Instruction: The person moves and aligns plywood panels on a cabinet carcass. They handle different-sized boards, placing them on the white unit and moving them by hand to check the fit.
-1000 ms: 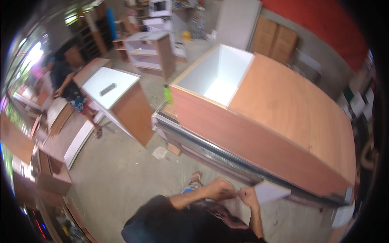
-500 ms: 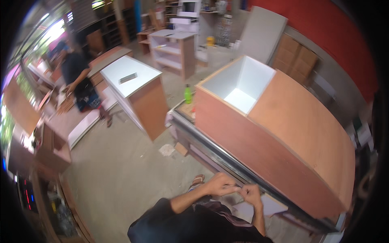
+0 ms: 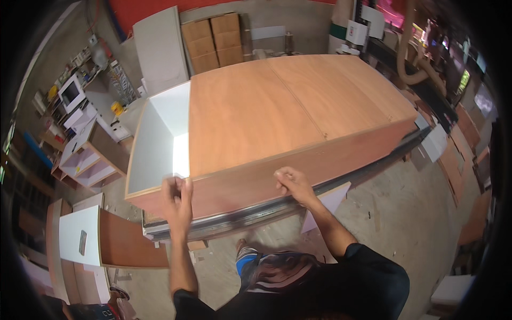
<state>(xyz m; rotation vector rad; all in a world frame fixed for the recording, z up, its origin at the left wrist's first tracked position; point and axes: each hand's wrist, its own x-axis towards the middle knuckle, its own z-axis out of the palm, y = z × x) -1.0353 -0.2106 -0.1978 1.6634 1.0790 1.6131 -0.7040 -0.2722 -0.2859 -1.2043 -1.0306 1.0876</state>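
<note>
A long wooden cabinet [image 3: 240, 128] lies on its back across a black-edged workbench [image 3: 229, 225] in front of me. Its left end is an open compartment with white inner walls [image 3: 169, 114]; wood-coloured panels cover the rest. My left hand [image 3: 177, 198] is raised at the cabinet's near edge by that compartment, its fingers curled together. Farther right, my right hand [image 3: 293, 184] hovers before the cabinet's front side, with thumb and fingers pinched. Whatever either hand may hold is too small to make out. I cannot tell whether the left hand touches the wood.
At lower left stands a smaller cabinet [image 3: 80, 234] with a white face, and a person's foot [image 3: 120, 293] shows beside it. Brown cardboard boxes [image 3: 213, 40] and a grey panel [image 3: 160, 50] lean at the back wall. A thick hose [image 3: 421, 69] hangs far right; a pale board [image 3: 328, 205] lies below the bench.
My view has swung right, bringing the whole cabinet in front of me. My hands, together at the fingertips before, are now apart and raised near the cabinet's front side.
</note>
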